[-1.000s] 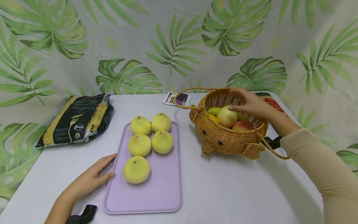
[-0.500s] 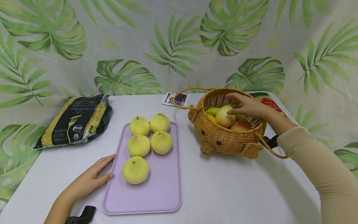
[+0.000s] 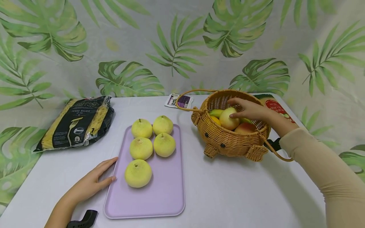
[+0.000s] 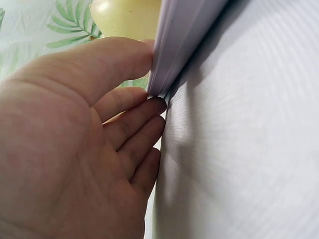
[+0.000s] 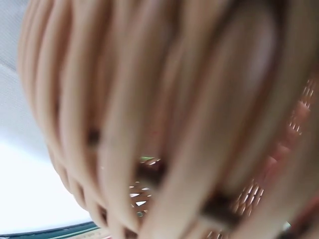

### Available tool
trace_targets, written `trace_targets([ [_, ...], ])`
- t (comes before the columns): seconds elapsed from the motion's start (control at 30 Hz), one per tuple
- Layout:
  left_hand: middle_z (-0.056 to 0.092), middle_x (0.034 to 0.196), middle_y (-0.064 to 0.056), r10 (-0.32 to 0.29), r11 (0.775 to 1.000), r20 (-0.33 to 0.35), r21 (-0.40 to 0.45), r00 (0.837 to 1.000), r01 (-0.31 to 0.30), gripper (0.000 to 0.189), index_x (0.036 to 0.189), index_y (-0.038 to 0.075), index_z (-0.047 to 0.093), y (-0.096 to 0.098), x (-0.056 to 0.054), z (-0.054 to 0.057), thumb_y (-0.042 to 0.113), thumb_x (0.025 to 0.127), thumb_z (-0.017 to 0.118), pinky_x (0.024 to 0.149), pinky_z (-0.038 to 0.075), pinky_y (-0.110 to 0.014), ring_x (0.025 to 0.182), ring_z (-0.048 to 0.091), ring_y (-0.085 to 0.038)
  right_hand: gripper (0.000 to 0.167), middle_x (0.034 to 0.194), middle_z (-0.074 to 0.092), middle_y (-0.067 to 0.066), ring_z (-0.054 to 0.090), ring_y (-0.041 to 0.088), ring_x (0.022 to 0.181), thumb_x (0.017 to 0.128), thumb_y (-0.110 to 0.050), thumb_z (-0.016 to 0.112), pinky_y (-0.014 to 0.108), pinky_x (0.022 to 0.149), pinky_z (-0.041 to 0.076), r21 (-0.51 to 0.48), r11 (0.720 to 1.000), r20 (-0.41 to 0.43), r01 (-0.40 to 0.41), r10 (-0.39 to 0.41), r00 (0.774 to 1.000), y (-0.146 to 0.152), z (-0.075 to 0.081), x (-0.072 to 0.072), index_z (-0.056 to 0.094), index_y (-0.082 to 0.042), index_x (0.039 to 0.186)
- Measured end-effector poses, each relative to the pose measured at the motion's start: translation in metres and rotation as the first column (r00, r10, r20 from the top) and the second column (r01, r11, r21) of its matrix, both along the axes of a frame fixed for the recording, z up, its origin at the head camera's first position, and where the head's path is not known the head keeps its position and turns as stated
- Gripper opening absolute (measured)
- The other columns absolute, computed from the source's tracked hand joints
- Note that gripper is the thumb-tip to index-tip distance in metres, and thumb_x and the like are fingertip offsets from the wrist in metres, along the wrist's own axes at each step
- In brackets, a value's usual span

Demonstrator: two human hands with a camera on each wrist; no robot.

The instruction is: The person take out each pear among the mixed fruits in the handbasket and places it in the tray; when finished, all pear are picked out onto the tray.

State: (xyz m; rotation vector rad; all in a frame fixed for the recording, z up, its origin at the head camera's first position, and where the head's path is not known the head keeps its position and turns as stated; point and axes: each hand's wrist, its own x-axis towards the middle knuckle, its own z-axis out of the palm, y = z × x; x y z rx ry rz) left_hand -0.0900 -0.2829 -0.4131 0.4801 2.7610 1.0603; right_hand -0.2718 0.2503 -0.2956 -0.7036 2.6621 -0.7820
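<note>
My left hand (image 3: 92, 180) rests at the left rim of a lilac tray (image 3: 166, 202), its fingers relaxed. In the left wrist view the thumb touches the tray's edge and the fingertips lie against its lower side. Several round yellow-green fruits (image 3: 138, 173) with short stems sit on the tray. My right hand (image 3: 251, 110) reaches into a wicker pig-shaped basket (image 3: 233, 142), palm down with fingers spread. Its thumb overlaps a pale yellow round fruit (image 3: 228, 119). A reddish fruit (image 3: 245, 128), a yellow fruit (image 3: 215, 120) and a green one (image 3: 215, 113) lie around it. Basket weave (image 5: 149, 109) fills the right wrist view.
A black bag of penne pasta (image 3: 77, 123) lies at the back left. Behind the basket's left side is a small white and purple packet (image 3: 180, 100). A red and green package (image 3: 275, 103) lies behind its right side. The basket's handle (image 3: 185, 109) arches out to the left.
My right hand has moved slightly left and down over the pale fruit in the basket. The left hand stays at the tray's rim.
</note>
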Motion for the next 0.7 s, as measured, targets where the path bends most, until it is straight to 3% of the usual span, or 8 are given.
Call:
trace_targets([
  [0.13, 0.035, 0.136, -0.011, 0.002, 1.0, 0.007, -0.002, 1.0, -0.002, 0.062, 0.141, 0.016, 0.03, 0.001, 0.0001, 0.0005, 0.033, 0.088, 0.057, 0.095, 0.025, -0.053, 0.125, 0.028, -0.034, 0.062, 0.133, 0.034, 0.024, 0.03, 0.038, 0.122, 0.086, -0.027, 0.062, 0.053, 0.094, 0.03, 0.02, 1.0, 0.007, 0.0, 0.0, 1.0, -0.0003, -0.002, -0.0013, 0.033, 0.001, 0.134],
  [0.43, 0.036, 0.135, -0.012, 0.003, 1.0, 0.001, 0.001, 1.0, -0.003, 0.063, 0.141, 0.015, 0.03, 0.0014, 0.0001, 0.0017, 0.032, 0.088, 0.058, 0.093, 0.025, -0.057, 0.125, 0.028, -0.035, 0.063, 0.137, 0.029, 0.022, 0.031, 0.04, 0.121, 0.088, -0.031, 0.059, 0.054, 0.092, 0.032, 0.055, 0.998, 0.068, 0.028, -0.032, 0.997, 0.0005, -0.0043, -0.0044, 0.031, -0.001, 0.136],
  [0.7, 0.034, 0.136, -0.015, -0.001, 0.999, 0.016, 0.032, 1.0, 0.0, 0.063, 0.141, 0.013, 0.03, 0.0012, 0.0, 0.0003, 0.031, 0.088, 0.058, 0.094, 0.023, -0.059, 0.125, 0.026, -0.038, 0.068, 0.134, 0.028, 0.024, 0.036, 0.039, 0.115, 0.088, -0.035, 0.058, 0.05, 0.087, 0.037, 0.069, 0.997, 0.175, 0.044, -0.056, 0.983, 0.001, -0.0041, -0.0047, 0.026, -0.002, 0.138],
])
